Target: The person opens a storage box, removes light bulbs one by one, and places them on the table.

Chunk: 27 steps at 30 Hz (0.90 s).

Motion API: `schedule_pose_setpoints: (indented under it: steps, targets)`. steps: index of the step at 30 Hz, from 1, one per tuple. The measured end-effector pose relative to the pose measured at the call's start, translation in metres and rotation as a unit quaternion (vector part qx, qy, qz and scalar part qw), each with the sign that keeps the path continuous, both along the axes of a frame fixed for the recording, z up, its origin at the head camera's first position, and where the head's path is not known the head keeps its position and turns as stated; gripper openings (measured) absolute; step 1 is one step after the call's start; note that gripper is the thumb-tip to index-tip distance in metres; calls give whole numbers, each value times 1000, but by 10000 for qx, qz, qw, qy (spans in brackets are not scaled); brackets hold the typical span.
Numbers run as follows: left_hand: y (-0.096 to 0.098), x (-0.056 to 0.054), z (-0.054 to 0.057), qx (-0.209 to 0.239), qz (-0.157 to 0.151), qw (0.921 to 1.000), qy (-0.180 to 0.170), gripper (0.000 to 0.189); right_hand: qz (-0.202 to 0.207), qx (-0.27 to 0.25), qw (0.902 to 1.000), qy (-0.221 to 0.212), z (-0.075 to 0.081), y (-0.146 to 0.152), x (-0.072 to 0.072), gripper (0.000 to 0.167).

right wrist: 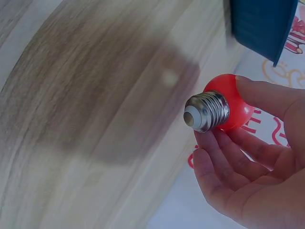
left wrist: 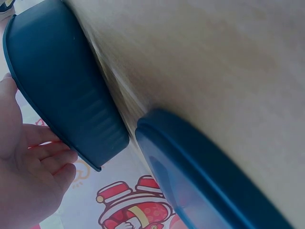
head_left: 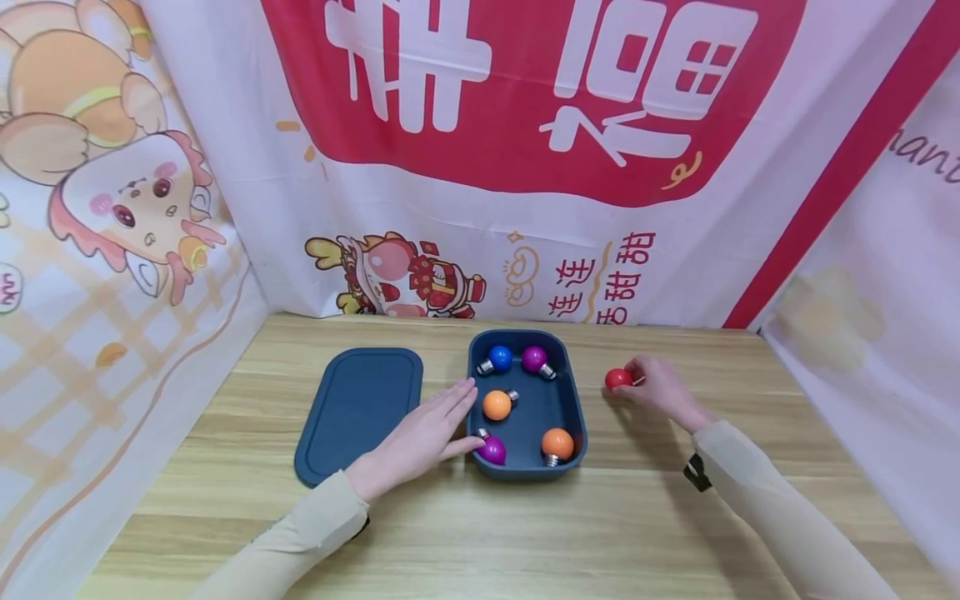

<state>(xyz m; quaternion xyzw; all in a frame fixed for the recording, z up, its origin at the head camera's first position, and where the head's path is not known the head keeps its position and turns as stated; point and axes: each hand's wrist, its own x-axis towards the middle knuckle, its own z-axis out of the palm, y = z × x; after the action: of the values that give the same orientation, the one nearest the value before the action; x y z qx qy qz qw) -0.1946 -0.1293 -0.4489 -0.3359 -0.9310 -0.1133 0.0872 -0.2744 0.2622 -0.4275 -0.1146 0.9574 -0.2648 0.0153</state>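
My right hand (head_left: pixel 662 390) pinches a red light bulb (right wrist: pixel 231 101) between thumb and fingers, to the right of a dark blue box (head_left: pixel 527 475). In the right wrist view the bulb's silver screw base points away from the palm. My left hand (head_left: pixel 420 433) rests along the box's left rim with its fingers extended, the thumb reaching over the edge near a purple bulb (head_left: pixel 492 451). Inside the box lie a blue bulb (head_left: pixel 500 358), another purple bulb (head_left: pixel 535 359) and two orange bulbs, one mid-left (head_left: pixel 497 406) and one front right (head_left: pixel 557 442).
A flat dark blue lid (head_left: pixel 362 408) lies on the wooden table (head_left: pixel 480 542) to the left of the box, partly behind my left hand. A printed cloth (head_left: pixel 480 208) hangs along the table's back edge, with more cloth at both sides.
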Motion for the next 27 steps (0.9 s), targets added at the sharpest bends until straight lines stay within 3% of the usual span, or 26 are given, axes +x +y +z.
schedule_pose_setpoints:
  steps: [7,27]
  targets:
    - [1,0,-1,-28,17,10000,-16,78,-123,165,9995,-241,-4,6,-3,35]
    - [0,-1,-2,-23,8,10000,56,78,-154,256,9992,-275,-7,7,-4,36]
